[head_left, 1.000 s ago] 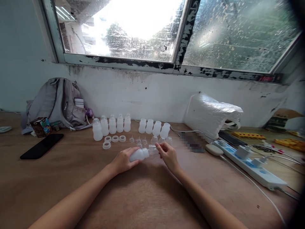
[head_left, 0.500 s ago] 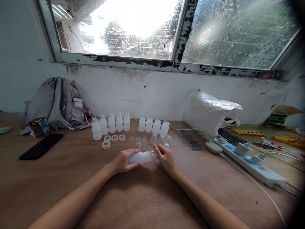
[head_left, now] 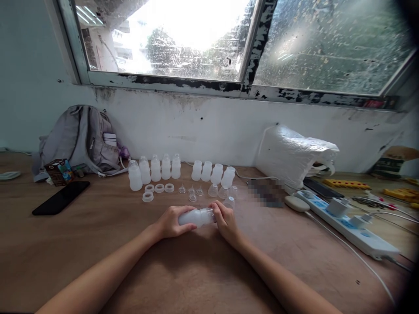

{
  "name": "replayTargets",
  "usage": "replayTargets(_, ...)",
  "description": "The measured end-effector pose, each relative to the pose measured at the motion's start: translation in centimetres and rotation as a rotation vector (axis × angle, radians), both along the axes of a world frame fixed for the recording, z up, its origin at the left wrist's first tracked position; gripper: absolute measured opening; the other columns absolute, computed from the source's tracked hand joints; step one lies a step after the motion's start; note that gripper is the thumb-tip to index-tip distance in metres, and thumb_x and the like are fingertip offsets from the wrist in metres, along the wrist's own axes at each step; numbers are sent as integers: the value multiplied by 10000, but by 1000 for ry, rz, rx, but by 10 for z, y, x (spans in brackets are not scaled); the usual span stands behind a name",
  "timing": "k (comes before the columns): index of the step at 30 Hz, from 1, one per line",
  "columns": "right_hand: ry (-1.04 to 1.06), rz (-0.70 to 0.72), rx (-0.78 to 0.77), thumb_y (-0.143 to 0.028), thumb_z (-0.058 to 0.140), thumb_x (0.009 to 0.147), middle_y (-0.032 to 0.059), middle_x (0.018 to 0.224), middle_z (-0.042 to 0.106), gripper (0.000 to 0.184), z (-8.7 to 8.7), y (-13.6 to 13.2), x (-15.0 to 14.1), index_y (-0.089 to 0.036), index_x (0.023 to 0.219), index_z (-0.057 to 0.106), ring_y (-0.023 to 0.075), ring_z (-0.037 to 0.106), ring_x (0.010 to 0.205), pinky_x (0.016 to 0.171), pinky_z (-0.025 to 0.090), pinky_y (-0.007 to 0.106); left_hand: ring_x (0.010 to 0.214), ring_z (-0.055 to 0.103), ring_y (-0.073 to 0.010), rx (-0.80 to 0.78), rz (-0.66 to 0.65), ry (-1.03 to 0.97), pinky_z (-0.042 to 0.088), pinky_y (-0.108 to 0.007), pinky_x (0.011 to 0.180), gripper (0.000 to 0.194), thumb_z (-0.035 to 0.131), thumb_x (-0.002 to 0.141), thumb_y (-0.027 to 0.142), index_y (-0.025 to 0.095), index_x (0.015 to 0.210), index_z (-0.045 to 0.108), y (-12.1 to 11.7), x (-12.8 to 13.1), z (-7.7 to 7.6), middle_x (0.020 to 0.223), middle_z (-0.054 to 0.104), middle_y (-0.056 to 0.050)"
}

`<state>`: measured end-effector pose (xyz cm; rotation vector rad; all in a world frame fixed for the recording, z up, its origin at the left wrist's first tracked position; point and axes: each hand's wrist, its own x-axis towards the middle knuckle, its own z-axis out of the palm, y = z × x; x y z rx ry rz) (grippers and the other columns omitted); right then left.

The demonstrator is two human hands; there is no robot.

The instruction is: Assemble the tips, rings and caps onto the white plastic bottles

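Between my hands a frosted baby bottle (head_left: 193, 217) lies on its side above the table, its clear cap end toward the right. My left hand (head_left: 172, 221) is wrapped round the bottle's base. My right hand (head_left: 225, 219) is closed on the capped end, hiding part of it. Behind stand several capped bottles (head_left: 156, 168) at left and several bottles without caps (head_left: 216, 174) at right. In front of them lie several ring collars (head_left: 159, 188), clear teats (head_left: 191, 191) and clear dome caps (head_left: 223, 192).
On the left are a grey backpack (head_left: 77, 139), a small box (head_left: 60, 172) and a black phone (head_left: 61, 198). To the right sit a silvery bag (head_left: 288, 152), a white oval device (head_left: 296, 203) and a power strip (head_left: 353, 226) with cables. A wall and window stand behind.
My right hand has shifted slightly along the bottle toward the left and closed further over the clear cap. My left hand keeps its hold. The whole view has shifted a little.
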<state>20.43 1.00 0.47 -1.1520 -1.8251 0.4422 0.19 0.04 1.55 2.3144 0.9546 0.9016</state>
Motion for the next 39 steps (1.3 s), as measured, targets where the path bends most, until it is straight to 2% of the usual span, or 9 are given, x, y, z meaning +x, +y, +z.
replayTargets(6,140,-24,80,-330,278,848,-9,531,493,337,1,-12,-1,-178,654,508,108,439,462,461,328,217,884,597,-205,102,40,-60,473,-291,771,486,581,697,392,168,1123,521,-12,8,0,1042,619,-76)
replayTargets(12,263,-107,180,-334,277,821,-10,483,470,340,-6,-20,-4,-185,627,514,111,396,414,422,300,235,822,616,-225,247,65,17,496,-320,718,541,547,697,433,146,1153,505,-24,14,4,965,640,-107)
replayTargets(18,259,-86,200,-330,288,807,-2,488,486,332,-8,-20,-6,-187,609,513,115,413,418,428,304,244,803,621,-222,405,53,51,503,-324,700,552,522,710,404,143,1192,461,-26,16,-2,981,636,-110)
replayTargets(25,290,-76,193,-300,305,807,-11,519,478,276,-7,-21,-9,-185,663,510,106,394,442,439,313,229,807,616,-218,502,66,86,504,-324,690,549,506,726,392,137,1206,433,-23,16,-4,994,633,-103)
replayTargets(27,320,-79,155,-307,310,815,-15,530,465,270,-5,-19,-10,-186,667,500,105,394,459,444,319,224,811,614,-220,492,89,113,502,-326,695,544,497,734,397,132,1205,435,-23,17,-2,991,634,-105)
replayTargets(30,401,-53,5,-341,336,820,-25,538,435,269,-1,-12,-12,-183,667,492,97,388,463,419,315,208,837,608,-221,409,165,145,500,-324,721,536,490,746,406,126,1200,443,-22,19,-2,1005,627,-112)
replayTargets(35,575,130,-311,-427,385,807,-53,550,427,258,2,3,-10,-194,867,480,80,394,376,337,313,195,976,556,-235,248,269,128,457,-343,828,587,499,752,427,156,1258,377,-14,16,-2,1128,560,-113)
replayTargets(39,646,197,-360,-453,392,804,-40,670,487,282,1,7,-9,-215,951,430,72,449,384,336,355,193,1068,488,-243,133,329,-1,401,-352,893,557,465,780,404,160,1270,362,2,3,-3,1192,503,-110)
